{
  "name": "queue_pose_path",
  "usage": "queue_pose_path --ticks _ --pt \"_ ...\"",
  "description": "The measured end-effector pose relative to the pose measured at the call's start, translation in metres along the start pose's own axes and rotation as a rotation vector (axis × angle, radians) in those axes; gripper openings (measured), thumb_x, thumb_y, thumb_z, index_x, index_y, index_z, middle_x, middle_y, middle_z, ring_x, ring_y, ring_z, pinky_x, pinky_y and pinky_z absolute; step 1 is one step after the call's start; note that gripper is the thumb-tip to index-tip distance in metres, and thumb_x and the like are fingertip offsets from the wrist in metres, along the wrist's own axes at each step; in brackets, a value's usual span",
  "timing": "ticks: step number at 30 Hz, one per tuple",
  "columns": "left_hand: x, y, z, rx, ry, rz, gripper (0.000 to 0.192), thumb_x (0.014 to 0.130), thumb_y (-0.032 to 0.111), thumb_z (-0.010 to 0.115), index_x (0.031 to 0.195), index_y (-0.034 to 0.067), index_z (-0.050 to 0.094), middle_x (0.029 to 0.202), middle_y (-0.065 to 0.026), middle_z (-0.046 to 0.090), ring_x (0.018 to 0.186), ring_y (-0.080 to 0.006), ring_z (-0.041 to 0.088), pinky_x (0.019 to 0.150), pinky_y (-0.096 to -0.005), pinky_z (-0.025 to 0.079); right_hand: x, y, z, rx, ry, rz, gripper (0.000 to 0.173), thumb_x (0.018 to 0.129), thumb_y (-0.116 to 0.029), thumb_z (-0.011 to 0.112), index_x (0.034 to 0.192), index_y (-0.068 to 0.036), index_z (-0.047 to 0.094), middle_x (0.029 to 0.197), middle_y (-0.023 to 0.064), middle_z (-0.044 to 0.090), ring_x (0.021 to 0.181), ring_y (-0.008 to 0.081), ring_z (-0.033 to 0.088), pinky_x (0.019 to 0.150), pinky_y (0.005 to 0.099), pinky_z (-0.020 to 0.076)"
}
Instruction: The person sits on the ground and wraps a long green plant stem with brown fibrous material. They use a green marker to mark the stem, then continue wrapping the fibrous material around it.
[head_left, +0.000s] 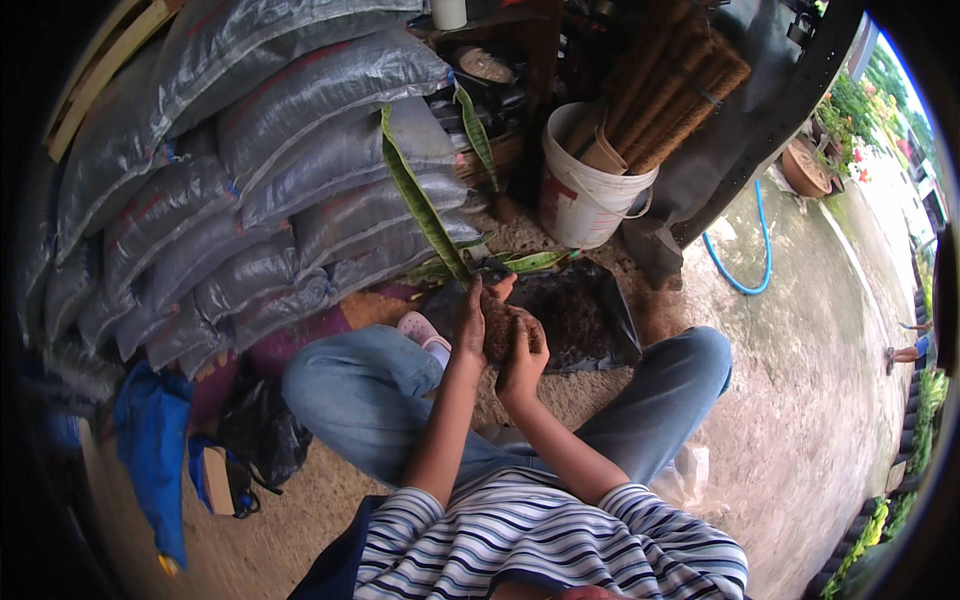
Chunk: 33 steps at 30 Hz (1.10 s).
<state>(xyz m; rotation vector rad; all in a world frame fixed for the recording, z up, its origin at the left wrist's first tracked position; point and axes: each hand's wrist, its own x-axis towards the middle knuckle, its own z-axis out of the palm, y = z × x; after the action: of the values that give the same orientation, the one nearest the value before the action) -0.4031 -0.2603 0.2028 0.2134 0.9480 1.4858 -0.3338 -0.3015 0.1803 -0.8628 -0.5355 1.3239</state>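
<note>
Both my hands are around the brown, fibrous root ball (496, 330) of a snake plant. Its long, yellow-edged leaf (421, 206) rises from the ball and leans to the upper left. My left hand (471, 322) lies along the ball's left side, with dirt on the skin. From the right, my right hand (527, 352) presses against the ball with bent fingers. Beneath and beyond them a black plastic sheet (626, 319) on the ground carries loose dark soil (574, 304). Cut or loose snake plant leaves (536, 261) lie at the sheet's far edge.
Stacked grey sacks (337, 75) rise at the left. A second snake plant (476, 135) stands beside a white bucket (559, 202) holding coir poles (675, 97). A blue hose (750, 289) lies on concrete at the right. Black plastic bags (266, 427) and a blue cloth (154, 420) lie lower left.
</note>
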Motion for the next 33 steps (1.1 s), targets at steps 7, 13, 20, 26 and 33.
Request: queue_pose_path --ticks 7,13,20,26,33 --pt "0.002 0.008 -0.022 -0.034 -0.049 -0.067 0.04 0.091 0.036 0.052 0.116 0.005 0.05 0.09 -0.0066 0.06 0.075 -0.0163 0.06 0.071 -0.031 0.051 -0.002 0.012 0.006 -0.388 -0.08 -0.447 0.02 0.088 -0.011 0.052 0.103 0.001 0.058 0.115 0.0159 0.053 0.112 0.0282 0.049 0.095 0.0381 0.0385" --pt "0.003 0.013 -0.044 0.098 -0.066 0.101 0.032 0.089 0.026 0.056 0.112 0.005 0.058 0.093 -0.0058 0.06 0.085 -0.0142 0.059 0.076 -0.0254 0.049 0.009 0.002 0.009 -0.666 -0.46 -0.874 0.025 0.075 -0.011 0.066 0.097 -0.001 0.062 0.11 0.017 0.057 0.109 0.0344 0.052 0.096 0.0428 0.039" --pt "0.0 0.026 -0.039 -0.003 -0.168 0.011 0.02 0.089 0.02 0.057 0.101 0.005 0.057 0.095 -0.0063 0.06 0.106 -0.0202 0.057 0.098 -0.0331 0.04 -0.012 0.017 0.02 -0.274 -0.255 -0.332 0.017 0.079 -0.002 0.061 0.096 0.001 0.061 0.11 0.0147 0.057 0.107 0.0269 0.053 0.094 0.0371 0.0389" --pt "-0.005 0.031 -0.053 -0.244 -0.252 -0.127 0.017 0.088 0.025 0.061 0.084 0.009 0.054 0.075 -0.0026 0.054 0.075 -0.015 0.059 0.066 -0.0292 0.049 -0.014 0.003 0.018 -0.858 -0.326 -0.98 0.022 0.08 -0.018 0.065 0.097 -0.004 0.06 0.116 0.0132 0.051 0.113 0.0275 0.047 0.1 0.0407 0.0324" --pt "-0.004 0.039 -0.062 0.03 -0.047 -0.014 0.016 0.086 0.022 0.062 0.088 0.006 0.058 0.08 -0.0033 0.058 0.067 -0.0122 0.058 0.06 -0.0246 0.049 0.009 0.011 0.018 -0.69 -0.774 -1.024 0.025 0.07 -0.012 0.073 0.092 -0.004 0.064 0.104 0.0148 0.058 0.104 0.0359 0.055 0.095 0.0501 0.0416"
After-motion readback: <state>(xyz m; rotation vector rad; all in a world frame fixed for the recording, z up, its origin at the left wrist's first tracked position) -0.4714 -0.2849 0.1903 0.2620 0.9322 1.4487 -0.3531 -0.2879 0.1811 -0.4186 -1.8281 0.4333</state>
